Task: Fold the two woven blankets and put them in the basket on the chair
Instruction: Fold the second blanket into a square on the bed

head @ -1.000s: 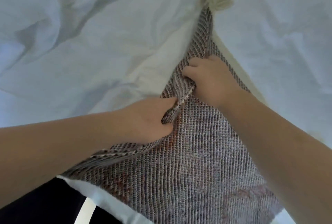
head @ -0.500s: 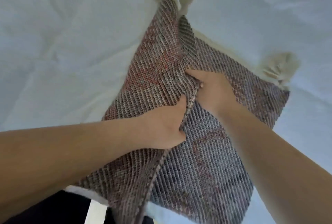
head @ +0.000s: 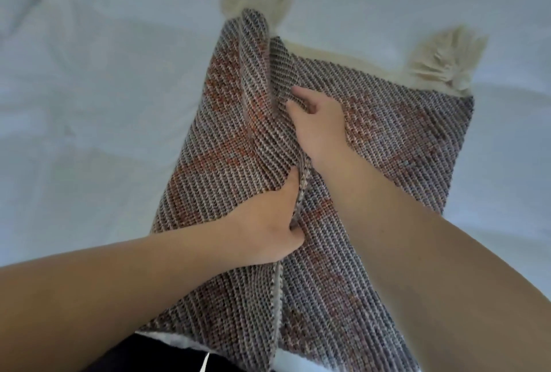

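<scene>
Unfolded wider, coarse woven blanket [head: 387,145] shows cream tassels [head: 444,58].

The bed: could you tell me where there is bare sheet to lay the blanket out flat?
Bare sheet spreads wide left of the blanket, with more beyond the tassels and a narrower strip down the right edge. The middle is crowded: left hand and right hand both grip the raised fold.
</scene>
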Available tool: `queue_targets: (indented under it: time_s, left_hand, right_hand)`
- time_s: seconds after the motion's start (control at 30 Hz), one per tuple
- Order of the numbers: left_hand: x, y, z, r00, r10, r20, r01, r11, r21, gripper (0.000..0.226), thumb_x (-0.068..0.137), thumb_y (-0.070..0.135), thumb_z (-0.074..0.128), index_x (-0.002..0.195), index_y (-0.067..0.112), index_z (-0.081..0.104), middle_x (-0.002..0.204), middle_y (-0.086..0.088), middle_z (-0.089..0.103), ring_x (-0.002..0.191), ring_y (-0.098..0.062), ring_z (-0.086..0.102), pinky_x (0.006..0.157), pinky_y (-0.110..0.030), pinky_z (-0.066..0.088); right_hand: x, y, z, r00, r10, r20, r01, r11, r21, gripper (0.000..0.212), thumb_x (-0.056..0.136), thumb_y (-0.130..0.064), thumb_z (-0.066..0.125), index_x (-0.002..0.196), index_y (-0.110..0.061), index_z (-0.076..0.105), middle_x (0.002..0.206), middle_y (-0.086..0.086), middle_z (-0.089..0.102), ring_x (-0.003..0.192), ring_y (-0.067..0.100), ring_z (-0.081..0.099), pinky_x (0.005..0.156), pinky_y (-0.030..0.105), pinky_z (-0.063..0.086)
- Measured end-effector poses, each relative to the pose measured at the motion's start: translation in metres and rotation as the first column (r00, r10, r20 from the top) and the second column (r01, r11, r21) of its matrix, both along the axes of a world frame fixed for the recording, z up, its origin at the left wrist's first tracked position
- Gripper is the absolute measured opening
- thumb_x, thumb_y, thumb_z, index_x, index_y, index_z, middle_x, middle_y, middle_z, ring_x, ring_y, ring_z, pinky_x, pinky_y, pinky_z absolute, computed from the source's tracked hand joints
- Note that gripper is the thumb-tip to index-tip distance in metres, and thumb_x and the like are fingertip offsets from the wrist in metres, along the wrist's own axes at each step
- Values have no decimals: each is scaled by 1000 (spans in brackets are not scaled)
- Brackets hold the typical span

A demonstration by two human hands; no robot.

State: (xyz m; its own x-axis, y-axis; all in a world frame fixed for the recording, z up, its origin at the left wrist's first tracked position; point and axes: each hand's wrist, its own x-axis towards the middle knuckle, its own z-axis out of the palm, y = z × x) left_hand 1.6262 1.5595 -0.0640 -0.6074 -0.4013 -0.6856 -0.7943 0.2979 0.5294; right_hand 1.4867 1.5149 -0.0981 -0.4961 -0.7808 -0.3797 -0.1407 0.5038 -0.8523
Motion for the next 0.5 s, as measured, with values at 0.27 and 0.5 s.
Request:
queue_targets:
  time_s: [0.27, 0.5]
  left_hand:
    - [12, 5, 2, 997, -51, -52, 48, 997, -54, 96, 97, 28, 53, 155, 29, -24, 71, 3, 62, 59, -12, 61, 55, -31, 53]
    - [-3, 25, 13, 973, -60, -223, 68, 997, 25, 95, 97, 27, 52, 155, 32, -23, 60, 7, 56, 45, -5, 47, 40, -20, 35]
  right_hand:
    - [7, 15, 8, 978, -208, -12, 206, 974, -93, 33, 95, -15, 64, 127, -22, 66, 129, -9, 65, 118, 5, 59, 106, 31, 47]
    - [-27, 41, 44, 918, -364, 158, 372, 928, -24, 36, 95, 2, 51, 110, -23, 73, 109, -3, 72, 97, 12, 70, 87, 31, 58]
